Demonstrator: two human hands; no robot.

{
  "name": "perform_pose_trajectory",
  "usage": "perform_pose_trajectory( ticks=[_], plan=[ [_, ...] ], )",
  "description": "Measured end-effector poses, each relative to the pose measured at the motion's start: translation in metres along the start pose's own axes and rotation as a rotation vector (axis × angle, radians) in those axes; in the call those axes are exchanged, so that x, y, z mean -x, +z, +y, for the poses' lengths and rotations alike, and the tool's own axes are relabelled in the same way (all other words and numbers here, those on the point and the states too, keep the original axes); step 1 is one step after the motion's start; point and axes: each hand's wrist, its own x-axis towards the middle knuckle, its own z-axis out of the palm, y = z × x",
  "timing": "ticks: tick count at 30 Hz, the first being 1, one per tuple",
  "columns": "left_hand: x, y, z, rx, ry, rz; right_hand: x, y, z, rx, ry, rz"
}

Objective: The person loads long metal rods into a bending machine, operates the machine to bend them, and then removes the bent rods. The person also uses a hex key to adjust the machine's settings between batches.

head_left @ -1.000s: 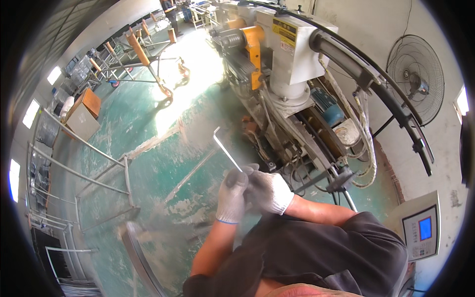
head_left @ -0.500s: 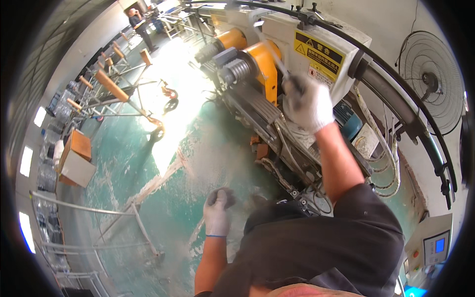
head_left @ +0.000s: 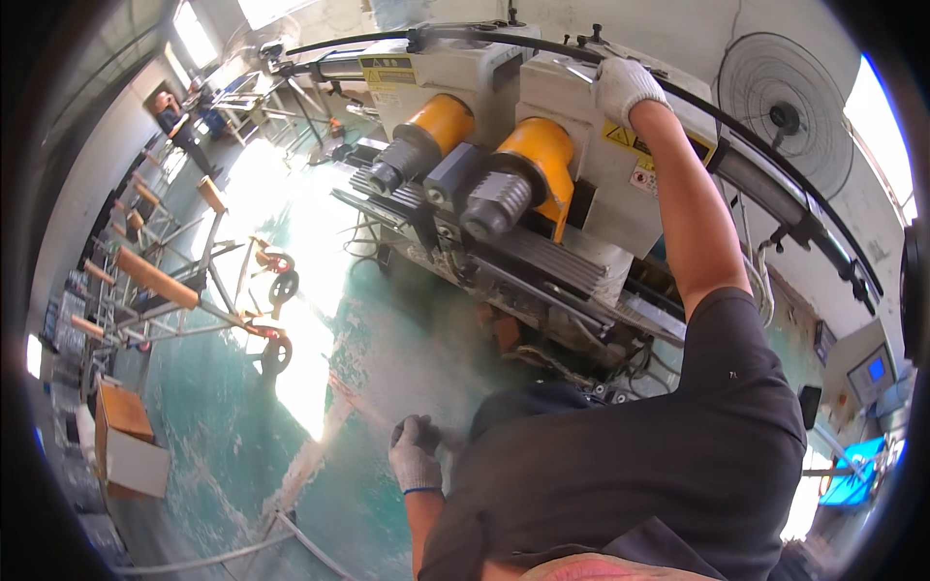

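Observation:
My right hand [head_left: 623, 85], in a whitish work glove, is raised to the top of the pale machine housing [head_left: 557, 97], just by the black curved rail. Its fingers are curled over, and the light end of a slim metal tool [head_left: 581, 75] shows beside them; the rest of the tool is hidden by the glove. Lower down, my left hand [head_left: 417, 455], in a glove with grey fingertips, hangs over the floor in front of my body. Its fingers are curled in, and nothing shows in them. Two orange motor-like units [head_left: 536, 145] with grey ribbed ends sit below the right hand.
The black curved rail [head_left: 475, 35] arches along the machine. A wall fan [head_left: 783, 118] and a control box with a blue screen [head_left: 875, 371] are at the right. At the left are metal racks with brown rollers [head_left: 155, 278] and a cardboard box [head_left: 126, 426]. A person [head_left: 176, 126] stands far off.
My right hand has moved up with the metal tool, from beside the orange unit to the housing's top. The view has turned to the right. My left hand stays low, its fingers curled.

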Motion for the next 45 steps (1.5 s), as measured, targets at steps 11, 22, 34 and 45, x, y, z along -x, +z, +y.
perform_pose_trajectory(
  ticks=[11, 22, 34, 45],
  plan=[
    [-0.183, -0.048, 0.190, -0.291, 0.068, -0.152, -0.065, 0.080, 0.063, 0.346, 0.481, 0.094],
    [-0.360, -0.005, 0.286, -0.414, -0.098, -0.118, 0.072, 0.132, -0.419, -1.507, -0.134, -0.216],
    [-0.538, -0.064, 0.530, -0.325, 0.360, 0.158, -0.063, 0.327, -0.873, -1.188, -0.369, -1.129],
    [-0.668, -0.200, 0.626, -0.204, 0.228, 0.385, -0.107, 0.535, -1.231, -1.056, -0.681, -1.130]
  ],
)
